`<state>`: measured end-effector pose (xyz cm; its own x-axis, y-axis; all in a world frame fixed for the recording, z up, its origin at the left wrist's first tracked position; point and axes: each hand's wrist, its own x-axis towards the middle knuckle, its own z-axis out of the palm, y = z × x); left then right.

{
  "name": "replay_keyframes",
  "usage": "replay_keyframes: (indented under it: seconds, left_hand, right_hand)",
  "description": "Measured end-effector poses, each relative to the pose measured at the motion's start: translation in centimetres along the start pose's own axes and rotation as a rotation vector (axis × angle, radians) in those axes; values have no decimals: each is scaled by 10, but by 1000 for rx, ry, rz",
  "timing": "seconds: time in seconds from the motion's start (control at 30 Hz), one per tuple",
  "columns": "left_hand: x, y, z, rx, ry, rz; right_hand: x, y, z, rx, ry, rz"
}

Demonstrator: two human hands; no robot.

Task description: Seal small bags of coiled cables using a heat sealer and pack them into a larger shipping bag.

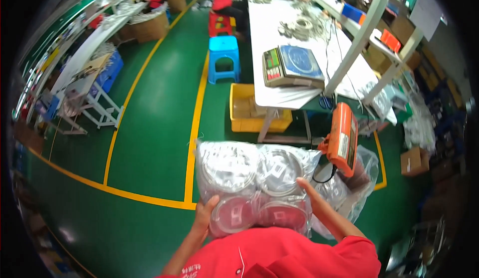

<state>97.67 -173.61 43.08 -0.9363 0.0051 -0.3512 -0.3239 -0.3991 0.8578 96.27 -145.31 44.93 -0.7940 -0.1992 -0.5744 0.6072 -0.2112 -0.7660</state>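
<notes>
Between my two hands is a large clear plastic bag (257,178) with several coiled cables inside, each in its own round bundle with a small label. My left hand (205,213) grips the bag's lower left side, thumb on top. At the right side my right hand (308,190) holds it, with the thumb over the edge and the other fingers hidden beneath. The bag lies nearly flat in front of my red shirt. Just beyond its right end stands an orange scale display (342,138).
A white-topped table (259,23) ahead carries a counting scale (294,66) and loose cables. Under it sits a yellow crate (239,108); a blue stool (223,53) stands beside it. Open clear bags (361,178) are at my right. Seated people work farther off.
</notes>
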Motion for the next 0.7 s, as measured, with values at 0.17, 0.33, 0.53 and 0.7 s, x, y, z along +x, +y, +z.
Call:
replay_keyframes:
  seconds: [0.17, 0.33, 0.53, 0.7]
  left_hand:
    - [112, 10, 6, 97, -236, -68]
    - [231, 67, 80, 283, -427, -161]
    - [342, 160, 198, 403, -667, -156]
    - [441, 198, 310, 489, -820, -242]
  right_hand:
    - [38, -13, -15, 314, 164, -22]
    - [93, -50, -38, 379, 292, -313]
    - [136, -177, -48, 680, 274, -449]
    - [178, -250, -84, 831, 318, -634]
